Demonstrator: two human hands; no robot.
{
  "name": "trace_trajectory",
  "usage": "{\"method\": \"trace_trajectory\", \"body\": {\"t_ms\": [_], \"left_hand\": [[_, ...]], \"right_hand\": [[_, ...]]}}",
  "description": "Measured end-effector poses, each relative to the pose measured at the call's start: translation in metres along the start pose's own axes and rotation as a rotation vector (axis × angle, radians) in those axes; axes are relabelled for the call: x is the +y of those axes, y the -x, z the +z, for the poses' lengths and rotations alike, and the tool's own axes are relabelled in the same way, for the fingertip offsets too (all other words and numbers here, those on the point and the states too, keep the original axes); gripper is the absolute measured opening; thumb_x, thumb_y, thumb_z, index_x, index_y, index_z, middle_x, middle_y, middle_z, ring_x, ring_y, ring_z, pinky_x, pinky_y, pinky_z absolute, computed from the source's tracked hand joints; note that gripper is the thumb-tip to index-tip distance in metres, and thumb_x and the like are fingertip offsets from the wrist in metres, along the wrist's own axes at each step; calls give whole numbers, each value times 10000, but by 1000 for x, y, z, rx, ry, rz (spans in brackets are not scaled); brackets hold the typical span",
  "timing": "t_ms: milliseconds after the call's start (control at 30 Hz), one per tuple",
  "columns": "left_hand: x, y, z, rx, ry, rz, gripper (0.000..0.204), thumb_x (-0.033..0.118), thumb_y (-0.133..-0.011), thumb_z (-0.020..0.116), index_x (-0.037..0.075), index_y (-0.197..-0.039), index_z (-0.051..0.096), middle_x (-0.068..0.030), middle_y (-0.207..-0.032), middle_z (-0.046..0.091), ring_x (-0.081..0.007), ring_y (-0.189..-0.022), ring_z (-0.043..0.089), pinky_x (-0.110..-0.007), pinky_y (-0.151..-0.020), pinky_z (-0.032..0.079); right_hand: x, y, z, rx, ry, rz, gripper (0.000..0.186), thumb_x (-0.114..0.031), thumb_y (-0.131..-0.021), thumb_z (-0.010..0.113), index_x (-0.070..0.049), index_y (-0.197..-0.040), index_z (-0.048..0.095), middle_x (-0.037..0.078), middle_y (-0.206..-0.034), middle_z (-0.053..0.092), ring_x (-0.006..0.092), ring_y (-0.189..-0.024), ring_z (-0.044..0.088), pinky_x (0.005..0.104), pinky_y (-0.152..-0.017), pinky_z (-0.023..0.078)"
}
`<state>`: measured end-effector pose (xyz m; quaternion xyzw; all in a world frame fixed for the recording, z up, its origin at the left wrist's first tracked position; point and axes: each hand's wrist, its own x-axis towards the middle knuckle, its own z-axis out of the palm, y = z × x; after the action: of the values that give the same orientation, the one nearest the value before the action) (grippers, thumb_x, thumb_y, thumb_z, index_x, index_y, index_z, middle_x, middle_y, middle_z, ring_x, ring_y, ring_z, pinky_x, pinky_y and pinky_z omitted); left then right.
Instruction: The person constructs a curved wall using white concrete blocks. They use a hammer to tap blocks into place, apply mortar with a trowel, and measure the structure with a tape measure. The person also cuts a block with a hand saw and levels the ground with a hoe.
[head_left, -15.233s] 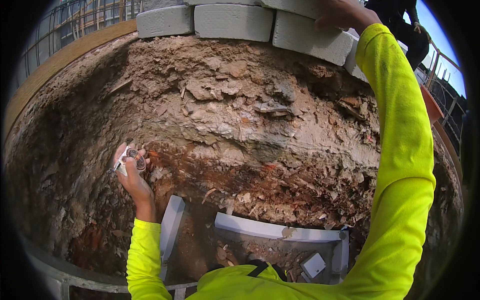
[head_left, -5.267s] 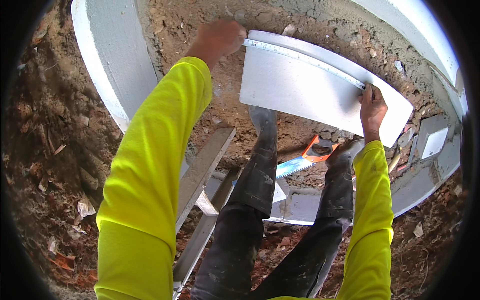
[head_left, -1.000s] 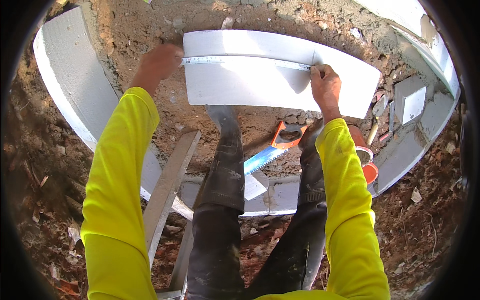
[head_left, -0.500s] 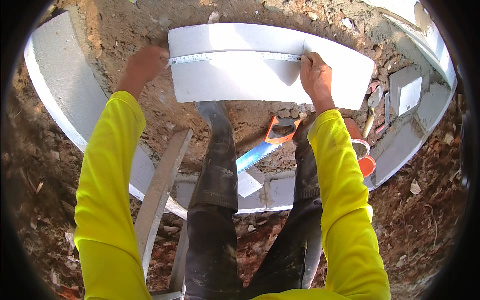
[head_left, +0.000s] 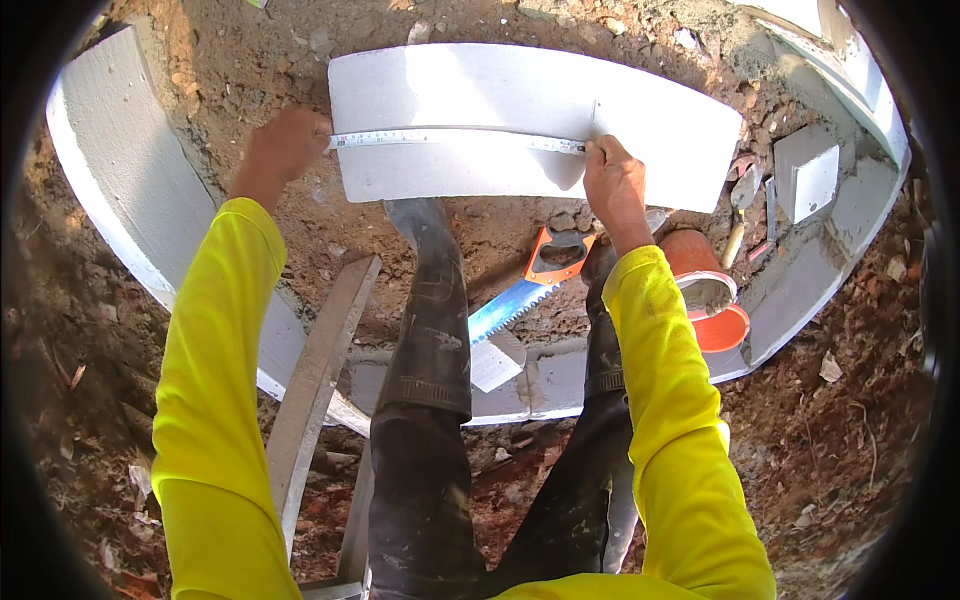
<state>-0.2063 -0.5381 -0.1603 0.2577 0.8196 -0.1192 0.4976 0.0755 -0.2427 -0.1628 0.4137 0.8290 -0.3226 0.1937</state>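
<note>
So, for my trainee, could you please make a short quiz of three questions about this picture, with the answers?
1. The handsaw has a handle of which colour?
2. True or false: the left hand and the right hand are both on the measuring tape.
3. Seen in the picture, where does the trowel lie relative to the curved white block? A) on top of it; B) beyond its left end; C) beyond its right end.

Key: 1. Orange. 2. True. 3. C.
</note>
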Motion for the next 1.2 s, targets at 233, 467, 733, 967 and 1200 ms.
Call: {"method": "trace_trajectory", "body": {"t_ms": [233,467,733,967,1200], "left_hand": [[3,33,27,-43,3,14,176,267,-880,630,207,-987,755,-94,-978,718,-322,-939,680,-459,-828,534],[8,110,87,-143,-55,189,244,279,-852,630,139,-1029,725,-133,-968,686,-325,-973,657,-464,-831,528],[68,201,51,-142,457,332,502,190,-797,637,46,-1268,541,-228,-1013,659,-423,-939,629,-469,-826,508],[211,220,53,104,601,387,721,126,-850,534,-48,-1487,245,-167,-854,581,-342,-769,585,-425,-738,488],[411,230,91,-262,1432,172,730,391,-1021,327,6,-1565,30,-181,-1428,272,-241,-1276,337,-334,-1066,291]], "right_hand": [[17,47,16,-2,-40,5,209,-238,-944,561,-48,-870,611,246,-806,659,458,-793,637,522,-720,497],[53,149,18,-159,-119,186,200,-236,-921,591,-48,-865,627,238,-778,646,437,-785,642,497,-711,498],[74,167,-64,192,-523,334,200,-212,-916,669,-20,-877,627,121,-696,613,163,-635,563,338,-634,476],[54,200,-85,-6,-1077,325,391,-237,-951,670,-46,-1240,487,27,-961,611,74,-821,542,251,-736,468],[78,242,-117,-94,-1379,308,598,-258,-1000,593,-60,-1486,308,77,-1295,532,126,-1073,557,262,-935,460]]}}
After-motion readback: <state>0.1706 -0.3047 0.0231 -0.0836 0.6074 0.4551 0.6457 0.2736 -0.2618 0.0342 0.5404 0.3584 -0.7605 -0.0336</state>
